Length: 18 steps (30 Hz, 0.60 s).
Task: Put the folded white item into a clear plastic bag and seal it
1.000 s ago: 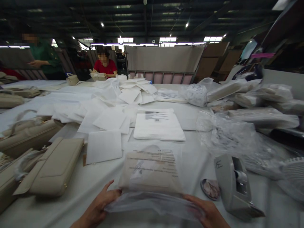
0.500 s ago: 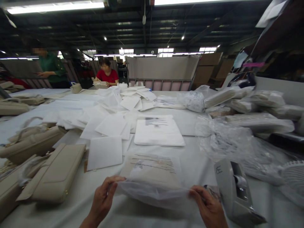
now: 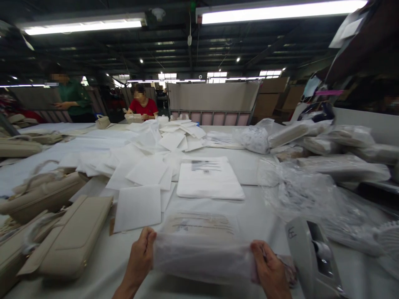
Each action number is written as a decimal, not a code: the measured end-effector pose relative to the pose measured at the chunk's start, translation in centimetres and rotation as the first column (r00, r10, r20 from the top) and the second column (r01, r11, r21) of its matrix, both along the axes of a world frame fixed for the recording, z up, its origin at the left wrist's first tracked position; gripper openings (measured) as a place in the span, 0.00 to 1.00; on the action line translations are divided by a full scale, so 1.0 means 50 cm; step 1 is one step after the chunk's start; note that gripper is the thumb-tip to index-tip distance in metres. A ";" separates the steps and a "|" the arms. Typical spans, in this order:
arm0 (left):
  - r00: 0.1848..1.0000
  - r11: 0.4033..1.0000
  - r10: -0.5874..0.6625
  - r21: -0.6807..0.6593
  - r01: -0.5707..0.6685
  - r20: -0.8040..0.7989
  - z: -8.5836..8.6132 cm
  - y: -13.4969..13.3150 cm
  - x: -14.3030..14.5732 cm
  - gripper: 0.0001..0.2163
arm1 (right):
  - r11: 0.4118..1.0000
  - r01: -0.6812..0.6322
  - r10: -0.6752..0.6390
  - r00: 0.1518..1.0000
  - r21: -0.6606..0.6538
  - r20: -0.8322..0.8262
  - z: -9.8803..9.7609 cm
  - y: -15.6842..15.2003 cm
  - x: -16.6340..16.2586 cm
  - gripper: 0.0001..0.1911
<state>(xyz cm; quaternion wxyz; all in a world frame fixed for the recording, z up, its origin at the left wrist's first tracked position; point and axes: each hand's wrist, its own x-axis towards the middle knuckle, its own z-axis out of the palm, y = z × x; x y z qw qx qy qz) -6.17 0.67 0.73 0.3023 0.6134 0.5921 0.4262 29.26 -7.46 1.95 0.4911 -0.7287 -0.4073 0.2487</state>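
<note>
A clear plastic bag (image 3: 202, 245) with printed text and a beige item inside lies on the white table (image 3: 264, 216) right in front of me. My left hand (image 3: 140, 259) grips the bag's near left edge. My right hand (image 3: 270, 270) grips its near right edge. The bag's loose near flap is folded up and over between both hands. A stack of flat printed plastic bags (image 3: 210, 178) lies just beyond it.
Beige handbags (image 3: 67, 241) lie at the left. White paper sheets (image 3: 139, 205) spread across the middle. A grey tape dispenser (image 3: 311, 257) stands at my right, with bagged goods (image 3: 330, 170) and crumpled plastic beyond. Two people stand at the far left end.
Both hands have lifted the bag's near flap off the table and folded it over toward the bag's body. My view has tilted upward.
</note>
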 end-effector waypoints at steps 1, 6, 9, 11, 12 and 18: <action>1.000 1.000 0.005 -0.002 -0.005 -0.005 -0.003 0.004 -0.001 0.14 | 1.000 -0.009 0.009 1.000 -0.027 0.007 -0.005 0.004 0.003 0.30; 1.000 0.997 -0.001 -0.076 0.000 -0.009 -0.069 -0.010 -0.003 0.15 | 0.993 -0.080 0.078 0.997 -0.083 -0.026 -0.063 0.001 -0.004 0.30; 1.000 0.986 0.009 -0.167 -0.007 0.009 -0.137 -0.039 -0.008 0.19 | 0.987 -0.111 0.104 0.992 -0.117 -0.065 -0.097 -0.011 -0.023 0.31; 1.000 0.976 0.006 -0.216 -0.002 0.015 -0.170 -0.052 -0.012 0.22 | 0.986 -0.107 0.097 0.992 -0.129 -0.077 -0.110 -0.016 -0.033 0.32; 1.000 0.974 -0.001 -0.227 0.004 0.016 -0.179 -0.055 -0.014 0.22 | 0.986 -0.103 0.094 0.993 -0.132 -0.078 -0.114 -0.017 -0.035 0.32; 0.995 0.986 -0.057 -0.158 0.044 -0.082 -0.162 -0.055 -0.009 0.22 | 0.990 -0.055 0.051 0.998 -0.131 -0.030 -0.115 -0.021 -0.032 0.32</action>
